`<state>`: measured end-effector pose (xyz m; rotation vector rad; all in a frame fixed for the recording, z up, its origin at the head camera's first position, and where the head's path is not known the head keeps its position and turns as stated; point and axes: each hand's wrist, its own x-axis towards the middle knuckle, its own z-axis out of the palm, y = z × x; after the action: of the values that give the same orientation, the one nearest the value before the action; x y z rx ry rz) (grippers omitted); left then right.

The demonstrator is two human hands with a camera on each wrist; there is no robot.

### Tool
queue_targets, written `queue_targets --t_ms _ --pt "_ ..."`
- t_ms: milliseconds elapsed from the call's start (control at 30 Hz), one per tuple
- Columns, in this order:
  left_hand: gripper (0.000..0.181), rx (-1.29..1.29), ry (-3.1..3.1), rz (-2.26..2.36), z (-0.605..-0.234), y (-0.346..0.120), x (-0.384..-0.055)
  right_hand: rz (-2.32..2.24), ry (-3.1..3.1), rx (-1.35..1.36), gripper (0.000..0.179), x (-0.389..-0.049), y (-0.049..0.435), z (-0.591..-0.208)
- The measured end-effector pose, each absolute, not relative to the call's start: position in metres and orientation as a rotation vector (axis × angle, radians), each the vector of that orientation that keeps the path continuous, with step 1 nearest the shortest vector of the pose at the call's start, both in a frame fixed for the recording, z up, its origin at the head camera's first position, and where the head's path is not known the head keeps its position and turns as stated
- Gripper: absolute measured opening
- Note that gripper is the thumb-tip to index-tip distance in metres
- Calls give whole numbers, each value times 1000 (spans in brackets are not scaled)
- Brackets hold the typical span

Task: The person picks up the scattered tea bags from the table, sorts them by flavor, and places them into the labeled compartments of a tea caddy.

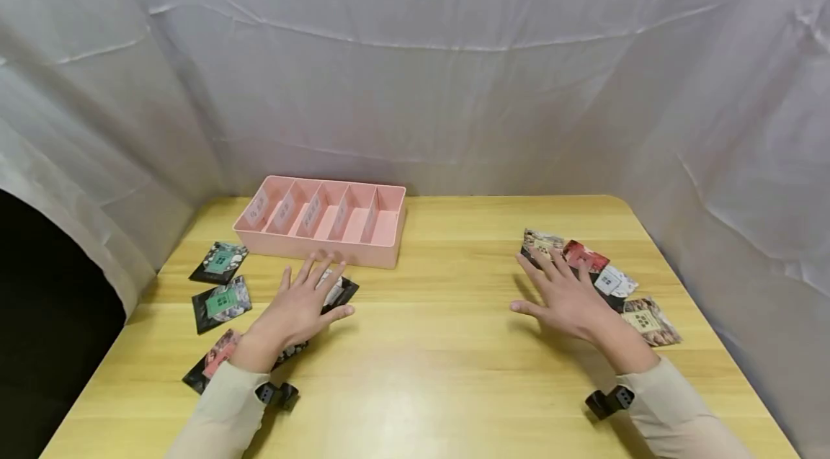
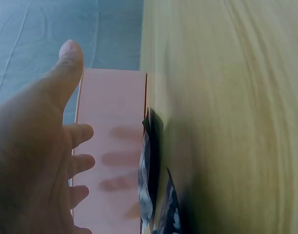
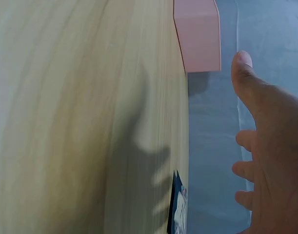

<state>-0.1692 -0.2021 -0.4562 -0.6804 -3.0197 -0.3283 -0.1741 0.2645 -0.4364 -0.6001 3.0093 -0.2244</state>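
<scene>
My left hand (image 1: 297, 311) is spread palm down over the table, holding nothing. Beneath its fingers a small flat packet (image 1: 346, 293) with a black edge is partly hidden, and another dark packet (image 1: 289, 354) peeks out by the wrist. My right hand (image 1: 570, 302), fingers also spread and holding nothing, hovers beside a row of packets: a beige-labelled packet (image 1: 541, 241), a red packet (image 1: 586, 257), a white-labelled packet (image 1: 616, 282) and a cream-labelled packet (image 1: 651, 322). In the left wrist view, the pink box (image 2: 109, 97) stands beyond my left fingers.
The pink box, split by labelled dividers (image 1: 311, 211), sits at the back left of the wooden table (image 1: 441, 372). Left of my left hand lie two green-labelled packets (image 1: 219, 262) and a pink-labelled packet (image 1: 217, 358). Grey-white curtains (image 1: 493, 106) surround the table's back and sides.
</scene>
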Motion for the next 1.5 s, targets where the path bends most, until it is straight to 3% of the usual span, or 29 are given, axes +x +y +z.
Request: queue_targets --t_ms 333,800,1167,1500 --pt "78 -706 -3001 -339 -459 -205 -170 -176 3046 -767 91 -192 242 -436" --pt "65 -781 -2850 -351 -449 -216 -185 -233 3035 -1148 75 -226 197 -427" --pt "62 -705 -2800 -366 -433 -217 -197 -281 2976 -1401 71 -251 160 -423" --pt "64 -542 -2822 -395 -434 -220 -207 -249 2877 -1471 75 -267 121 -424"
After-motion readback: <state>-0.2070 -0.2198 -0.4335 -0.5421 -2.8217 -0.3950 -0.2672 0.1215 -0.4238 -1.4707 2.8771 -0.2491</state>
